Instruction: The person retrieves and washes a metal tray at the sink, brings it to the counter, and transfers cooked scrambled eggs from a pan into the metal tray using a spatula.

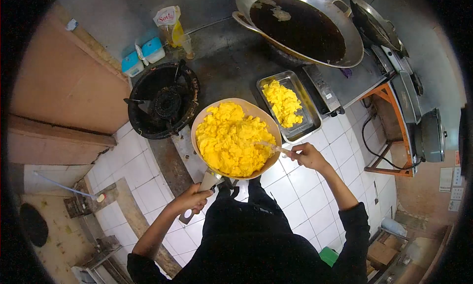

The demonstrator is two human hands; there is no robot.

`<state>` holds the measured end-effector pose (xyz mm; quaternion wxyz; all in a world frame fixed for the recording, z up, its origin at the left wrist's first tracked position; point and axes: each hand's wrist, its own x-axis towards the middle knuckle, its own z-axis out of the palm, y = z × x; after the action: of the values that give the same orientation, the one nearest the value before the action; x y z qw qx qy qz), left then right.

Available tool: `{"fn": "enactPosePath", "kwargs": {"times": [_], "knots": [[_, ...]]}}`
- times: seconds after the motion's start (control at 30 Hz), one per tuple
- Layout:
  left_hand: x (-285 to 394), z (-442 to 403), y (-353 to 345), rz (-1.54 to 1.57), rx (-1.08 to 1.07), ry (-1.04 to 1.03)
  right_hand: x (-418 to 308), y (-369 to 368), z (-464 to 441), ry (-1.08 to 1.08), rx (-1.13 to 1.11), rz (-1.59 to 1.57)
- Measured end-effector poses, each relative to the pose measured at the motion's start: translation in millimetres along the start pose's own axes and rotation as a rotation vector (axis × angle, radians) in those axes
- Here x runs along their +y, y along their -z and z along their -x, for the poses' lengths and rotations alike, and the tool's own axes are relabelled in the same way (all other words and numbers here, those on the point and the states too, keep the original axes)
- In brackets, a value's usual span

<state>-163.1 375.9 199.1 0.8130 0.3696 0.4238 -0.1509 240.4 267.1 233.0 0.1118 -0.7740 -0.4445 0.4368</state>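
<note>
My left hand (192, 199) is closed round the handle of a frying pan (198, 117) with a light tan inside. Yellow scrambled eggs (231, 136) fill most of the pan. Between the fingers of my right hand (308, 157) is the handle of a spatula (278, 148); its far end is buried in the eggs. Just beyond the pan, to the right, a rectangular steel tray (309, 117) holds a smaller heap of scrambled eggs (283, 103). The pan is held off the burner, in front of the counter edge.
A black gas burner (167, 102) stands left of the pan. A large wok (315, 11) of dark liquid sits at the back. Blue-lidded boxes (143, 56) and an oil pouch (171, 25) stand at the back left. An orange-framed rack (394, 121) is at the right.
</note>
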Motion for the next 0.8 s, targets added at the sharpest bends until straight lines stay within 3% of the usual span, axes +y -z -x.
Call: {"fn": "enactPosePath", "kwargs": {"times": [0.17, 0.27, 0.53, 0.67, 0.8], "knots": [[0.5, -0.5, -0.4, 0.033, 0.005, 0.024, 10.4, 9.6, 9.9, -0.030, -0.117, -0.288], [-0.5, -0.4, 0.4, 0.045, -0.005, 0.010, 1.4, 18.0, 22.1, -0.117, -0.091, -0.319], [1.7, 2.5, 0.2, 0.017, -0.035, -0.011, 32.7, 54.8, 39.8, -0.092, -0.006, -0.481], [4.8, 4.9, -2.7, 0.017, -0.022, 0.003, 68.8, 84.9, 29.5, -0.171, 0.198, -0.304], [6.7, 5.5, -4.2, -0.002, -0.002, 0.011, 83.1, 72.5, 2.1, -0.135, 0.553, 0.224]]}}
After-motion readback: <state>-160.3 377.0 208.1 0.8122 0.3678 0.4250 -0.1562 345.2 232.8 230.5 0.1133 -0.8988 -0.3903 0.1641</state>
